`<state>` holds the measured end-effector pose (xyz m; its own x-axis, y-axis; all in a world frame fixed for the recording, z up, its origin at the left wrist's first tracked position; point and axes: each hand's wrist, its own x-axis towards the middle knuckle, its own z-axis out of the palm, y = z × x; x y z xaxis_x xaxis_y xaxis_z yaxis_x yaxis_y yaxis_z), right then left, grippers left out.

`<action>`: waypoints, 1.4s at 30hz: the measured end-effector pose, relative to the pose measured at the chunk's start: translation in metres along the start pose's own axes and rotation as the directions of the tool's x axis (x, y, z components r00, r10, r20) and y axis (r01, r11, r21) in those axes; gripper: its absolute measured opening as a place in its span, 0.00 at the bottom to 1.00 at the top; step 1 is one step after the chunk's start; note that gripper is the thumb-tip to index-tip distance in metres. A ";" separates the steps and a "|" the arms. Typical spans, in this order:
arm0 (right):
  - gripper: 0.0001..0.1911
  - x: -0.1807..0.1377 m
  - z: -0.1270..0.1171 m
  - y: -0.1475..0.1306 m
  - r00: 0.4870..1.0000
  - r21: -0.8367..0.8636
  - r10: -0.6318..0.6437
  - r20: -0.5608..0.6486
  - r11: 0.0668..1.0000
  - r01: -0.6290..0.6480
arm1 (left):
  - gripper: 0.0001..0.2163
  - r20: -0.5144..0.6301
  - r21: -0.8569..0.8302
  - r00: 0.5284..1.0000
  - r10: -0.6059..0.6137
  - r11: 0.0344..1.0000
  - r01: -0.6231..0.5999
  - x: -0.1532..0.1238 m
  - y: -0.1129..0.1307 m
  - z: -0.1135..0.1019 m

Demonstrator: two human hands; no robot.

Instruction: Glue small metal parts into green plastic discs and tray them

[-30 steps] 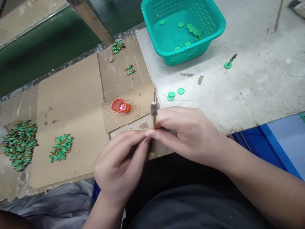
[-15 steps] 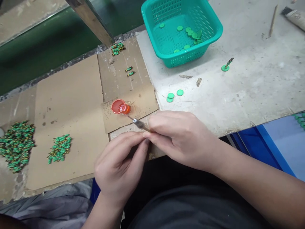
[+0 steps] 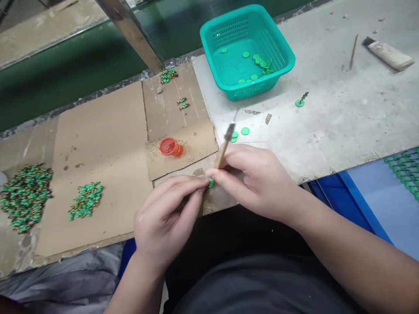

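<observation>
My right hand (image 3: 257,181) holds a wooden-handled brush (image 3: 225,146) upright between thumb and fingers, its dark tip pointing away over the table. My left hand (image 3: 166,218) is curled with its fingertips against those of my right hand. A small green piece (image 3: 211,183) shows between the fingertips, mostly hidden. Beyond my hands stands a small orange-red dish of liquid (image 3: 169,147) on a cardboard scrap. Its contents are hard to make out. Two loose green discs (image 3: 245,131) lie just past the brush tip.
A teal plastic basket (image 3: 242,92) holding green discs stands on the concrete bench (image 3: 327,122). Also there are a disc with a figure (image 3: 300,102), a tube (image 3: 388,53) and a stick (image 3: 353,52). Green-and-gold pieces (image 3: 85,200) lie heaped on cardboard (image 3: 98,139) at left.
The brush has swung from pointing left towards the orange-red dish to pointing upward and away. A green piece now shows at my fingertips. The view has shifted, bringing the tube into full sight.
</observation>
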<state>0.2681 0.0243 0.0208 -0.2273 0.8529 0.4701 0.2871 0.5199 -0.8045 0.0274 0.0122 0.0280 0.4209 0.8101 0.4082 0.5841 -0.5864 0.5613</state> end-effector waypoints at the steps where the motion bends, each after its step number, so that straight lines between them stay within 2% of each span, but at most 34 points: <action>1: 0.14 0.001 0.003 0.001 1.000 0.000 -0.010 0.009 1.000 0.010 | 0.15 -0.002 -0.003 1.000 -0.004 1.000 0.004 0.000 -0.001 0.001; 6: 0.13 0.000 0.011 0.004 1.000 -0.011 -0.028 0.002 1.000 0.028 | 0.14 -0.017 -0.012 0.999 -0.030 0.999 0.030 -0.001 0.000 0.005; 15: 0.15 -0.003 0.010 0.004 0.999 -0.038 -0.044 -0.021 0.998 0.043 | 0.11 -0.042 0.027 0.997 -0.063 0.998 0.064 -0.002 0.002 0.006; 23: 0.15 -0.004 0.011 0.004 1.000 -0.026 0.000 0.000 1.000 0.000 | 0.11 -0.040 0.034 0.997 -0.073 0.997 0.075 -0.004 0.002 0.005; 28: 0.16 -0.005 0.010 0.005 0.999 -0.030 -0.045 -0.006 0.999 0.045 | 0.11 -0.042 0.046 0.994 -0.099 0.994 0.100 -0.003 0.004 0.005; 33: 0.16 -0.005 0.010 0.004 0.998 -0.051 -0.027 -0.050 0.998 0.024 | 0.10 -0.033 0.021 0.993 -0.114 0.993 0.114 -0.004 0.004 0.005; 42: 0.13 -0.004 0.011 0.004 1.000 -0.038 -0.017 -0.007 0.999 0.017 | 0.11 -0.051 0.031 0.992 -0.117 0.992 0.118 -0.004 0.004 0.006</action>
<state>0.2600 0.0223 0.0114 -0.2260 0.8440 0.4864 0.3181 0.5359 -0.7821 0.0317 0.0067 0.0241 0.3139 0.8718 0.3762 0.6513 -0.4860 0.5828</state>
